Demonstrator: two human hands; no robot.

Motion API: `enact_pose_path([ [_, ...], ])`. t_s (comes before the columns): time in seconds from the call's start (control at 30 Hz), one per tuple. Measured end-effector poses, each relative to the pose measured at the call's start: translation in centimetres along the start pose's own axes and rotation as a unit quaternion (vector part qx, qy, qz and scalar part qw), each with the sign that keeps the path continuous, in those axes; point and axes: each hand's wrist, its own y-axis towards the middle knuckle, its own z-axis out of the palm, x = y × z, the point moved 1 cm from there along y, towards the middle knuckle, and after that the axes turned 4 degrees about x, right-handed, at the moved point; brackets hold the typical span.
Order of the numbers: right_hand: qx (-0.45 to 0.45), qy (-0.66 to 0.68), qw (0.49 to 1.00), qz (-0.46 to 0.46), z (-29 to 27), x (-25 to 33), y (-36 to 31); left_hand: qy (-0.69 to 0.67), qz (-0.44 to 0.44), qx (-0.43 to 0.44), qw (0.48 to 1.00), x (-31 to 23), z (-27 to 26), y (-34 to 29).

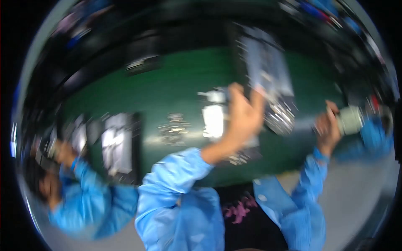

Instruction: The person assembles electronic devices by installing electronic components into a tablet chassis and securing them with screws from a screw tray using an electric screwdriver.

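Fast motion blurs the whole view. My left hand (245, 115) reaches over the middle of the green table, fingers raised and apart, with nothing visible between them. It is beside a white rectangular piece (213, 121) and close to the near end of a long tray (268, 58) with pale strips. Small shiny parts (280, 117) lie at that end. My right hand (328, 129) is farther right, its fingers curled; what they hold, if anything, is too smeared to name. A pale cylindrical object (351, 120) appears right beside it; whether they touch is unclear.
A cluster of small parts (173, 129) lies on the green mat (167, 83). Left of it stands a dark tray with white pieces (117, 144). A co-worker in blue (90, 201) works at the far left; another blue sleeve (374, 136) shows at right. A dark box (143, 54) stands farther back.
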Motion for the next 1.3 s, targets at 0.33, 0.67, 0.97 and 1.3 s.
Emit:
enact_pose_path([
  [0.33, -0.093, -0.069, 0.991, -0.072, -4.6, 4.5, -7.2, 0.056, -0.070, 0.120, 0.989, 8.8, 19.0, -5.0],
  [0.67, 0.047, -0.038, 0.997, -0.037, -2.5, 4.2, -7.6, 0.202, -0.230, 0.220, 0.926, 9.4, 18.0, -8.0],
  [0.97, 0.087, 0.017, 0.996, -0.024, 1.2, 1.6, -4.1, 0.342, 0.074, -0.054, 0.935, -7.2, -12.5, -10.7],
  [1.3, 0.161, 0.066, 0.984, -0.042, 6.5, -3.9, -1.3, 0.570, 0.062, -0.023, 0.819, -1.1, -19.0, -13.0],
])
